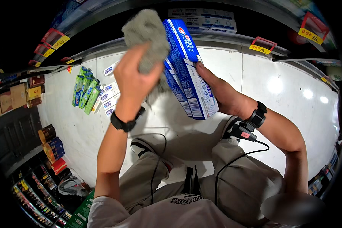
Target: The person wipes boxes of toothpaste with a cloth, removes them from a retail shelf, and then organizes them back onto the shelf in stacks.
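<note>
My left hand (135, 77) grips a grey cloth (148, 34), slightly blurred, against the left side of the boxes. In my right hand (223, 91) are at least two blue-and-white Crest toothpaste boxes (185, 65), stacked together and tilted, their barcode ends towards me. The right thumb presses on the edge of the top box, while the other fingers are hidden behind the stack. Both hands are above the floor, just in front of a dark store shelf (245, 22). Each wrist wears a black strap.
Green toothpaste boxes (85, 89) and white toothpaste boxes (110, 98) lie on the pale tiled floor (262, 77) to the left. Behind the held boxes, more boxes (202, 20) sit on the shelf. Price tags (262, 47) stick out from its edge. A black cable (236, 156) runs from my right wrist.
</note>
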A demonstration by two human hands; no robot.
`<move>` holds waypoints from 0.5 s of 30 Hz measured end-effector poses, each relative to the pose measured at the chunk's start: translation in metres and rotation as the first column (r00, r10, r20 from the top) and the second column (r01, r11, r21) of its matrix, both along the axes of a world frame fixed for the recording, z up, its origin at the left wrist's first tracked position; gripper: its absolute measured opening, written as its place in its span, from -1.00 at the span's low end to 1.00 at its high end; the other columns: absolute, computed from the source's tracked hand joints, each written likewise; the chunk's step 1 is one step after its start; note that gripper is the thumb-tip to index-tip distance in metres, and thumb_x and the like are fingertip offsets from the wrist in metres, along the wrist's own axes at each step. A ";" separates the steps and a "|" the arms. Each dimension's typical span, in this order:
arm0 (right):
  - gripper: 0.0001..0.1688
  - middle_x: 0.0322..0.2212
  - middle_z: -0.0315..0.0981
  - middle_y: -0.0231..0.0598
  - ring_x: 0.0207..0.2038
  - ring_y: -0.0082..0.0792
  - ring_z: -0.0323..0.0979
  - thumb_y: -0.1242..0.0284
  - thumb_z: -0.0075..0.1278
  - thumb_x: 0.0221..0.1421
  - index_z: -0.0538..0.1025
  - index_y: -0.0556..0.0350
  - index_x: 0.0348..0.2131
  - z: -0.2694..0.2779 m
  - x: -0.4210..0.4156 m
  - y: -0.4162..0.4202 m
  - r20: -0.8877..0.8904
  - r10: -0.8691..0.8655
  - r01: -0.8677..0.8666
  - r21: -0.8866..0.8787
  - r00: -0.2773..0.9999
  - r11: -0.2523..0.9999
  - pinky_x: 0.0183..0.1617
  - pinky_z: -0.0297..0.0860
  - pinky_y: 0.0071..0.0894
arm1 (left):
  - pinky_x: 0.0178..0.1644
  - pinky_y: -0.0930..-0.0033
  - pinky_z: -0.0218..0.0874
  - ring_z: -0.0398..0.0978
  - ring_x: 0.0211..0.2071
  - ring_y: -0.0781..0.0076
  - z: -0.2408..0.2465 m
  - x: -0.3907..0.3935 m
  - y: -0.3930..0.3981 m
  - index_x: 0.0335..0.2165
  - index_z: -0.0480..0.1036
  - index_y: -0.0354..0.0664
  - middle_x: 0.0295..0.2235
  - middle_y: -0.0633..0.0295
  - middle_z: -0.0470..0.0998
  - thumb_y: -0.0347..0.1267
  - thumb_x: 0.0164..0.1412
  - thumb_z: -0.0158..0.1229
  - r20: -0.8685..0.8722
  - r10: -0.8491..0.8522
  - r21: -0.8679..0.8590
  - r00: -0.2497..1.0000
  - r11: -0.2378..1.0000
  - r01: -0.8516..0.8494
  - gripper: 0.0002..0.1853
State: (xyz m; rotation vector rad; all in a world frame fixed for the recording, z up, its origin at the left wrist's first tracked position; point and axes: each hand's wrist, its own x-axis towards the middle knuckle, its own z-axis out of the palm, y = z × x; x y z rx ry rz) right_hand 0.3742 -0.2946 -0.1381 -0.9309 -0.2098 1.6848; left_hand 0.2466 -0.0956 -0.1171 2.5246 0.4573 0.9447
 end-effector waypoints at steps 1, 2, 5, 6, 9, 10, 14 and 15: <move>-0.03 0.22 0.28 -0.10 0.23 -0.23 0.32 -0.33 -0.33 0.27 0.14 -0.13 0.37 0.001 -0.001 0.001 0.006 -0.004 0.004 -0.005 1.000 1.000 0.26 0.29 -0.13 | -0.25 0.17 0.45 0.60 -0.33 0.04 0.003 0.001 -0.001 -0.24 0.61 -0.19 -0.31 0.03 0.64 -0.36 -0.23 0.40 -0.035 -0.014 0.043 0.999 0.999 0.015 -0.56; -0.04 0.20 0.30 -0.09 0.23 -0.25 0.33 -0.33 -0.33 0.27 0.16 -0.11 0.36 0.003 0.000 0.001 0.010 0.001 -0.001 -0.020 1.000 1.000 0.23 0.32 -0.13 | -0.25 0.18 0.45 0.60 -0.31 0.05 0.006 0.001 -0.004 -0.23 0.61 -0.18 -0.30 0.03 0.63 -0.37 -0.23 0.41 -0.070 -0.026 0.086 0.997 0.996 0.032 -0.56; 0.03 0.24 0.24 -0.02 0.25 -0.17 0.30 -0.37 -0.33 0.23 0.12 -0.11 0.38 -0.007 0.005 0.001 -0.045 0.014 -0.014 -0.004 0.999 1.000 0.23 0.34 -0.05 | -0.30 0.26 0.42 0.56 -0.36 0.15 0.008 -0.020 -0.037 -0.26 0.62 -0.14 -0.35 0.11 0.59 -0.30 -0.32 0.46 -0.227 -0.207 0.066 0.952 0.972 0.227 -0.50; 0.10 0.28 0.16 0.03 0.26 -0.09 0.28 -0.42 -0.32 0.18 0.05 -0.12 0.40 -0.009 0.004 0.000 -0.037 -0.028 0.029 0.015 0.999 0.999 0.23 0.35 0.00 | -0.32 0.24 0.41 0.53 -0.41 0.20 0.015 -0.028 -0.051 -0.29 0.62 -0.15 -0.38 0.15 0.57 -0.27 -0.40 0.48 -0.272 -0.255 0.003 0.928 0.964 0.266 -0.48; 0.15 0.27 0.16 0.03 0.26 -0.06 0.28 -0.45 -0.31 0.14 0.01 -0.13 0.41 -0.018 0.001 -0.006 0.065 0.049 -0.048 -0.013 0.997 0.999 0.23 0.35 -0.02 | -0.37 0.22 0.35 0.47 -0.44 0.16 0.001 -0.043 -0.056 -0.34 0.60 -0.18 -0.40 0.15 0.52 -0.32 -0.52 0.50 -0.154 -0.371 -0.039 0.916 0.928 0.370 -0.44; 0.17 0.27 0.17 0.03 0.27 -0.07 0.27 -0.45 -0.32 0.13 -0.01 -0.13 0.41 -0.017 -0.002 -0.005 0.032 0.021 -0.022 0.038 0.999 0.999 0.25 0.34 -0.03 | -0.38 0.21 0.33 0.46 -0.43 0.15 0.000 -0.044 -0.050 -0.34 0.60 -0.18 -0.41 0.15 0.50 -0.33 -0.54 0.51 -0.178 -0.331 -0.008 0.927 0.942 0.335 -0.43; 0.23 0.31 0.08 0.09 0.33 -0.01 0.17 -0.51 -0.37 0.10 -0.05 -0.12 0.43 -0.006 0.006 0.001 -0.077 0.106 -0.101 0.072 0.991 0.992 0.30 0.27 0.01 | -0.41 0.21 0.25 0.40 -0.40 0.11 -0.009 -0.040 -0.044 -0.36 0.59 -0.17 -0.40 0.16 0.42 -0.38 -0.61 0.51 -0.143 -0.236 -0.046 0.961 0.972 0.232 -0.41; 0.14 0.29 0.13 0.04 0.30 -0.08 0.22 -0.46 -0.42 0.16 0.00 -0.12 0.41 -0.007 0.007 0.000 -0.069 0.080 -0.078 0.031 0.994 0.996 0.28 0.31 -0.05 | -0.42 0.22 0.23 0.39 -0.39 0.11 -0.012 -0.037 -0.047 -0.36 0.58 -0.17 -0.40 0.15 0.40 -0.39 -0.63 0.50 -0.105 -0.227 -0.093 0.968 0.972 0.218 -0.40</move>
